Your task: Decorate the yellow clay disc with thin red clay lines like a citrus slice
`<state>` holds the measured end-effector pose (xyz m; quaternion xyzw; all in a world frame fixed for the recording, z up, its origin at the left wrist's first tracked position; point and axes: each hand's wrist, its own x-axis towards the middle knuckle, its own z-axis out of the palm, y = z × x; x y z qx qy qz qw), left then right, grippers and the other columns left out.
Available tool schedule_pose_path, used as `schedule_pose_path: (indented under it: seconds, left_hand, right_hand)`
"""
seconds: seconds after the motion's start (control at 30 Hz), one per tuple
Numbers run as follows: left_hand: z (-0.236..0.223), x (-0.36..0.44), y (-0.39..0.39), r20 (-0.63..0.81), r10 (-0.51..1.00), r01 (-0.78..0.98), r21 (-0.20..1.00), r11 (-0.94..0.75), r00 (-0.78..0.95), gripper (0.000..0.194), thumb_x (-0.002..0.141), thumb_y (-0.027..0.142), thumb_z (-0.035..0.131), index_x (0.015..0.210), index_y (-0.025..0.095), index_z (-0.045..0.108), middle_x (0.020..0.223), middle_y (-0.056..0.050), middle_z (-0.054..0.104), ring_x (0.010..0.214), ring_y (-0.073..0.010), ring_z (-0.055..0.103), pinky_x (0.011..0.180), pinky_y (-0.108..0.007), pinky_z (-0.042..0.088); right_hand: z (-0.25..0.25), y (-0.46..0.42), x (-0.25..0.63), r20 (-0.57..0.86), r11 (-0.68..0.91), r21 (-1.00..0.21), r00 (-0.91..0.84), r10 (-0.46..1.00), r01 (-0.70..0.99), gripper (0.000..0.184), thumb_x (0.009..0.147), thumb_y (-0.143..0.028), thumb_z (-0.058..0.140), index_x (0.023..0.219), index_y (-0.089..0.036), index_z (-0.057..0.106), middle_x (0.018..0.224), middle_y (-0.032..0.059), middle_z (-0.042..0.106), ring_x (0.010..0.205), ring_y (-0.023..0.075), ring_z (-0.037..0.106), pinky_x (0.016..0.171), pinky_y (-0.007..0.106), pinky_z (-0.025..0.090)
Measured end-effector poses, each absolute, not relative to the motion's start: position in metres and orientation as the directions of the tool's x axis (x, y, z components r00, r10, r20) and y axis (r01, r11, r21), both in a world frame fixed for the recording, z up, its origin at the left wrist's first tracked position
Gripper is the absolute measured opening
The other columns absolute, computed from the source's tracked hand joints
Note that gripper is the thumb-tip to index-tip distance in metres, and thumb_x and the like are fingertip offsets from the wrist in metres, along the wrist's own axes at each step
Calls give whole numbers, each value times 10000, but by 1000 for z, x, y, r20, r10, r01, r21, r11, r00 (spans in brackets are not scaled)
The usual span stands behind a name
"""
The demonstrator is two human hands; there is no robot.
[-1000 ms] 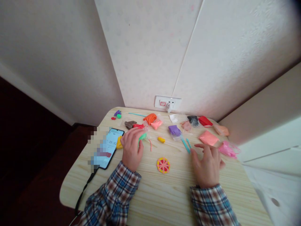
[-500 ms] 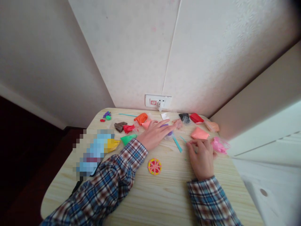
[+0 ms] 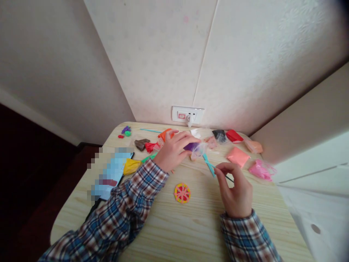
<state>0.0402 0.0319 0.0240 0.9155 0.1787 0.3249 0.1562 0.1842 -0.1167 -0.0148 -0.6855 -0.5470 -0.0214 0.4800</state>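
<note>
My left hand point(image 3: 174, 151) is closed on a clear bag of purple clay point(image 3: 192, 146), thumb below and fingers above. To the right, my right hand point(image 3: 236, 191) pinches a thin teal clay tool point(image 3: 230, 179) between thumb and forefinger. Its front end points left, across a flat turquoise tool point(image 3: 211, 170) that lies near the mouth of the bag. In front of both hands, on the wooden table point(image 3: 191, 229), sits a round clay disc point(image 3: 182, 193) with a yellow rim, red filling and pink strips.
Bags of salmon clay point(image 3: 238, 157), pink clay point(image 3: 261, 170), red clay point(image 3: 234, 136) and black clay point(image 3: 219, 135) lie right. Yellow clay point(image 3: 132, 166), brown clay point(image 3: 141, 144) and a phone point(image 3: 111, 174) are left. Purple clay balls point(image 3: 126, 129) sit far left. A wall socket point(image 3: 187, 115) is behind.
My left hand has gone from lying spread over the purple clay bag to gripping it. My right hand has lifted the thin teal tool and brought it nearer, its end over the turquoise tool.
</note>
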Motion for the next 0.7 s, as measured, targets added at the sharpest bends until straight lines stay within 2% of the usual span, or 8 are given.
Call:
schedule_pose_path:
  seconds: [0.13,0.27,0.53,0.7]
  left_hand:
    - [29,17,22,578,454,188,460,-868,679,226,801,98,598,1000,204,601,991,-15,673,983,-175,585,936,-364,338]
    - [28,0,9,575,485,151,531,-834,659,181,808,222,622,983,178,614,969,-49,682,945,-196,597,890,-357,383]
    - [28,-21,-14,590,548,222,534,-816,592,220,840,336,582,985,176,623,900,-45,676,867,-184,606,898,-364,376]
    - [21,-24,-16,627,544,198,536,-821,558,218,863,366,541,933,174,616,907,-52,686,867,-182,607,886,-369,374]
  right_hand:
    - [-2,-116,167,621,174,-622,345,704,764,33,843,-182,547,819,-202,538,698,-18,566,625,111,537,588,237,438]
    - [6,-114,156,622,242,-627,289,727,740,59,823,-147,570,838,-201,553,712,-6,568,635,120,527,573,250,439]
    - [23,-119,148,674,376,-524,102,732,764,158,779,-58,604,867,-183,560,768,28,595,722,140,561,616,272,459]
    - [27,-121,147,647,360,-487,52,760,796,126,792,-81,598,860,-180,563,763,32,599,704,139,554,595,269,444]
